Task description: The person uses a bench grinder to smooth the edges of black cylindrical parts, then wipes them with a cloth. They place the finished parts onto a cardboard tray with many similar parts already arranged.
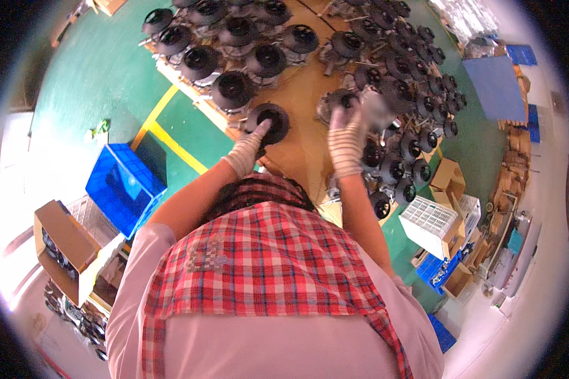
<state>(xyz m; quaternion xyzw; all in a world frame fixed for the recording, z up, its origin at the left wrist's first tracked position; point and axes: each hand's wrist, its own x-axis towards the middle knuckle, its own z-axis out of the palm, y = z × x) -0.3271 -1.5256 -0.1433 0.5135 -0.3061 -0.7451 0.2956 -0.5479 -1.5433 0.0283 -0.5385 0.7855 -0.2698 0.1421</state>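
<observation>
My left hand [250, 150], in a striped knit glove, grips a black round part [276, 118] with a raised rim and dark hub. The thumb lies over its rim and the fingers are hidden beneath. This part is at the left side of the brown tabletop [299, 142]. My right hand [345, 139], in a matching glove, is blurred. Its fingertips overlap a black-topped unit [337, 98] with a metallic body. Beside them is a smeared grey shape [378, 111] that I cannot make out. Whether the right fingers hold anything is unclear.
Several black-topped units [234, 87] crowd the table's left side, with more [410, 66] packed along its right. A blue plastic crate [123, 189] and an open cardboard box [66, 246] stand at the left. White slotted crates [429, 218] stand on the right.
</observation>
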